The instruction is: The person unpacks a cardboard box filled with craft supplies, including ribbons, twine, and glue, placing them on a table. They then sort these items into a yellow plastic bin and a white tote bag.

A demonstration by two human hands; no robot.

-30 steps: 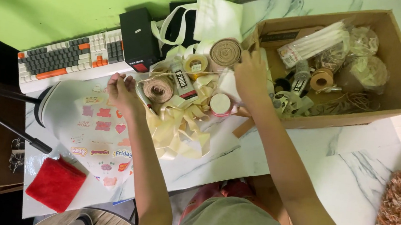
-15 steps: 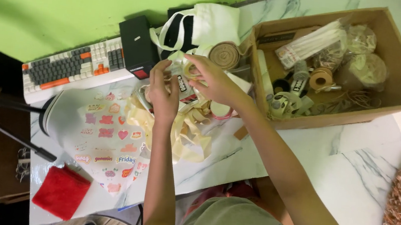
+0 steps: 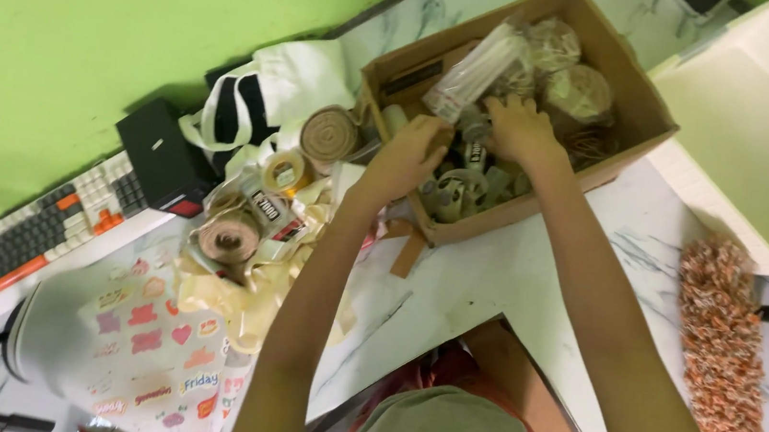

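Both hands in box [image 3: 645,91] on table [image 3: 482,295]: left hand [image 3: 408,156] at rim, right hand [image 3: 520,130] on rolls [image 3: 460,191]; fingers' grip unclear.

Fingertips of the left hand [image 3: 408,156] and right hand [image 3: 520,125] are hidden among the rolls inside the cardboard box [image 3: 644,101]; whatever they grip cannot be determined. The keyboard [image 3: 31,229] is cut off at the left edge. The sticker sheet [image 3: 147,353] runs off the bottom edge
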